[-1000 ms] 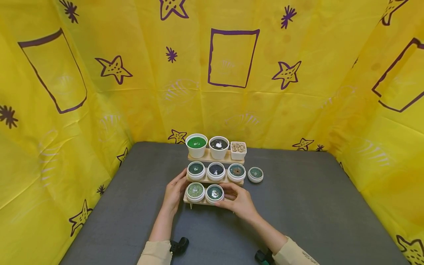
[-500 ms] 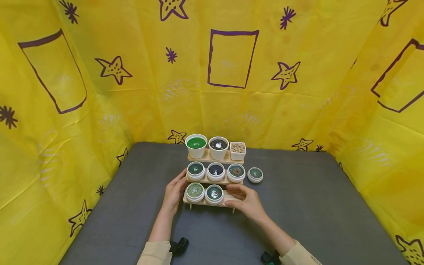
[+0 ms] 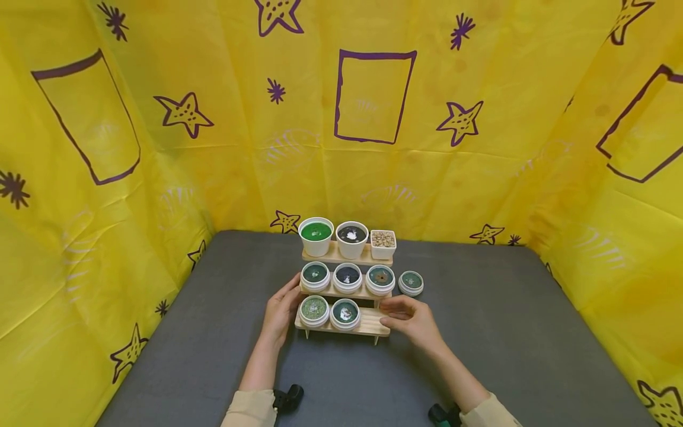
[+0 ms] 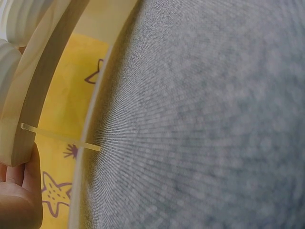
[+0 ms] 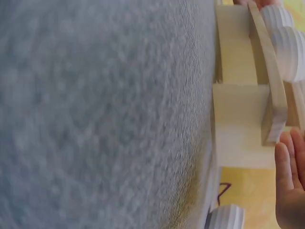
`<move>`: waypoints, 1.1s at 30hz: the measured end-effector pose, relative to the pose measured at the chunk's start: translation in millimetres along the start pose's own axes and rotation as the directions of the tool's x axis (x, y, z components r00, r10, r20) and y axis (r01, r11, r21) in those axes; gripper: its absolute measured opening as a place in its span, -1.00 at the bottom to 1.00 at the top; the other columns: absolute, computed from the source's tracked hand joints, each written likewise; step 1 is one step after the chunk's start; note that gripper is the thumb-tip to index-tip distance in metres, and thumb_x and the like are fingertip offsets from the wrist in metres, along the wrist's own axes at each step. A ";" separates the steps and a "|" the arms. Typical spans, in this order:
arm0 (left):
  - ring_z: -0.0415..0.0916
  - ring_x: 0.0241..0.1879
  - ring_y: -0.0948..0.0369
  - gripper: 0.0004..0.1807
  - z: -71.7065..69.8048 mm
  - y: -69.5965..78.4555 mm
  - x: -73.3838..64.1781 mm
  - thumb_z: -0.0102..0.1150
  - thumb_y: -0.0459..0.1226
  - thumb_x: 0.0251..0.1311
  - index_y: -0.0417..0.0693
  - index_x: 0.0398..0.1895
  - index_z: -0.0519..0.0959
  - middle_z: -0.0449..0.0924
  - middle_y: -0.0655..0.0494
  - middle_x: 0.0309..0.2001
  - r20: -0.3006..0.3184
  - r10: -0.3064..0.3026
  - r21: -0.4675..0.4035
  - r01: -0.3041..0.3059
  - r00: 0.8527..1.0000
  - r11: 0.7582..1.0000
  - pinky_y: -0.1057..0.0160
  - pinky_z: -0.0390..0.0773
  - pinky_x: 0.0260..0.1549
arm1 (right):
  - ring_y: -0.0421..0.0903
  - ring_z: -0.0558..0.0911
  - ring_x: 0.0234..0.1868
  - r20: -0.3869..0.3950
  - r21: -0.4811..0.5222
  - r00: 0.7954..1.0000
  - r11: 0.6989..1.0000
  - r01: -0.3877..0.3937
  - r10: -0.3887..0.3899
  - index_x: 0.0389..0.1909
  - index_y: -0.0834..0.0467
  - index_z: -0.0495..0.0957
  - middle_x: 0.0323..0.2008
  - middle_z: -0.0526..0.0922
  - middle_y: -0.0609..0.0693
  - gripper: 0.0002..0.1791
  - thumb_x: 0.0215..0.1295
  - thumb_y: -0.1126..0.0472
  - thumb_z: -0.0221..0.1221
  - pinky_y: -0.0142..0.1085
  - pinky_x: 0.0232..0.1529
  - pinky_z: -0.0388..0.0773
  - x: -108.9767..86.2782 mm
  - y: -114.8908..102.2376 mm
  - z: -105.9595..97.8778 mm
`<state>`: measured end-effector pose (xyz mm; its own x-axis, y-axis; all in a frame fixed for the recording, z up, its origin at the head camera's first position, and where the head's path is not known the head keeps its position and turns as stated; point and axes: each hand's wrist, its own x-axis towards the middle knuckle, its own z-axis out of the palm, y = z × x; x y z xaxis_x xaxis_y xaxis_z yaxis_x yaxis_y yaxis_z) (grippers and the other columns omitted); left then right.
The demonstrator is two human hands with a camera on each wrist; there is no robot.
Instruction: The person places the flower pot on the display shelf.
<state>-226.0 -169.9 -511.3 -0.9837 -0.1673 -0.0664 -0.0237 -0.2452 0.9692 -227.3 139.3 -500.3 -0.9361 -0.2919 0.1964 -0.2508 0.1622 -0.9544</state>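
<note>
A three-tier wooden stand (image 3: 372, 322) holds white pots. On its bottom shelf sit a pot of speckled light green (image 3: 315, 309) and a pot of dark teal (image 3: 345, 312), both toward the left; bare wood shows on the right. My left hand (image 3: 281, 311) rests against the stand's left side, and the left wrist view shows its fingers (image 4: 31, 167) right at the shelf's end. My right hand (image 3: 415, 320) holds nothing; its extended fingers (image 5: 283, 164) are right at the bottom shelf's right end.
Three round pots, one with a brown spot (image 3: 380, 277), line the middle shelf. Above stand a green-filled cup (image 3: 316, 235), a dark-filled cup (image 3: 352, 238) and a square cup of pebbly bits (image 3: 383, 243). A small green pot (image 3: 411, 283) sits on the grey table (image 3: 491, 320), right of the stand.
My right hand has let go of the dark teal pot and moved right to the bottom shelf's end. The left hand has stayed at the stand's left side.
</note>
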 end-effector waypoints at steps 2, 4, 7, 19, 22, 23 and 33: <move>0.63 -0.06 0.48 -0.49 0.0 0.1 0.1 0.00 -0.28 0.43 -0.16 0.42 0.33 0.62 0.60 -0.05 0.001 0.001 0.000 -0.001 1.000 1.000 0.36 0.51 0.13 | -0.06 0.76 -0.11 -0.012 -0.009 1.000 1.000 -0.017 0.017 -0.07 0.36 0.64 -0.06 0.69 0.37 -0.61 0.03 0.38 0.43 -0.44 -0.07 0.65 0.5 0.1 -3.6; 0.63 -0.07 0.49 -0.49 0.2 0.3 0.2 0.00 -0.28 0.43 -0.16 0.42 0.33 0.62 0.60 -0.06 0.001 0.000 0.000 0.000 1.000 1.000 0.40 0.52 0.10 | 0.00 0.76 -0.11 -0.028 -0.020 0.999 0.999 -0.036 0.036 -0.09 0.35 0.64 -0.07 0.70 0.36 -0.63 0.02 0.37 0.43 -0.47 -0.09 0.64 1.2 -0.1 -7.2; 0.63 -0.08 0.50 -0.49 0.5 0.9 0.3 -0.01 -0.28 0.43 -0.17 0.42 0.33 0.63 0.59 -0.07 0.003 0.002 -0.006 -0.002 1.000 1.000 0.46 0.53 0.04 | 0.10 0.75 -0.10 -0.059 -0.029 0.997 0.998 -0.056 0.054 -0.10 0.34 0.64 -0.08 0.70 0.36 -0.63 0.01 0.38 0.44 -0.48 -0.11 0.64 2.6 -0.3 -13.4; 0.64 -0.11 0.49 -0.47 1.1 0.4 -0.7 0.01 -0.29 0.42 -0.25 0.41 0.31 0.64 0.51 -0.02 0.008 0.040 -0.007 -0.040 0.999 0.999 0.47 0.54 -0.01 | -0.23 0.74 -0.12 -0.232 -0.002 0.971 0.998 -0.060 0.058 -0.02 0.40 0.60 -0.02 0.66 0.39 -0.57 0.03 0.42 0.41 -0.54 -0.11 0.62 11.5 5.8 -41.1; 0.64 -0.11 0.50 -0.48 0.8 -0.1 0.2 0.02 -0.29 0.42 -0.23 0.41 0.32 0.64 0.57 -0.06 0.005 0.028 -0.017 -0.028 1.000 0.999 0.49 0.54 -0.02 | -0.24 0.73 -0.11 -0.280 -0.021 0.958 0.997 -0.072 0.063 -0.02 0.41 0.59 0.01 0.64 0.41 -0.57 0.04 0.43 0.41 -0.57 -0.11 0.61 14.6 9.0 -46.5; 0.64 -0.11 0.50 -0.47 0.6 -0.3 0.2 0.02 -0.28 0.42 -0.22 0.42 0.32 0.64 0.57 -0.07 0.006 0.023 -0.017 -0.023 1.000 1.000 0.49 0.54 -0.02 | -0.26 0.72 -0.12 -0.295 -0.029 0.953 0.996 -0.080 0.068 -0.02 0.40 0.59 0.02 0.64 0.41 -0.57 0.04 0.43 0.40 -0.58 -0.11 0.60 15.8 10.1 -48.0; 0.63 -0.10 0.51 -0.47 0.7 -0.4 -0.5 0.01 -0.28 0.43 -0.21 0.42 0.31 0.64 0.59 -0.09 0.009 0.016 -0.011 -0.016 1.000 1.000 0.48 0.53 0.01 | 0.11 0.63 0.18 -0.381 -0.079 0.916 0.982 -0.170 0.128 0.14 0.32 0.53 0.16 0.60 0.30 -0.44 0.06 0.38 0.41 -0.46 0.09 0.59 27.6 15.1 -56.3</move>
<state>-225.6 -169.1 -511.5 -0.9854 -0.1629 -0.0487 -0.0060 -0.2530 0.9674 -270.7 186.8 -496.6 -0.9832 0.1129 0.1435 -0.1065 0.2837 -0.9530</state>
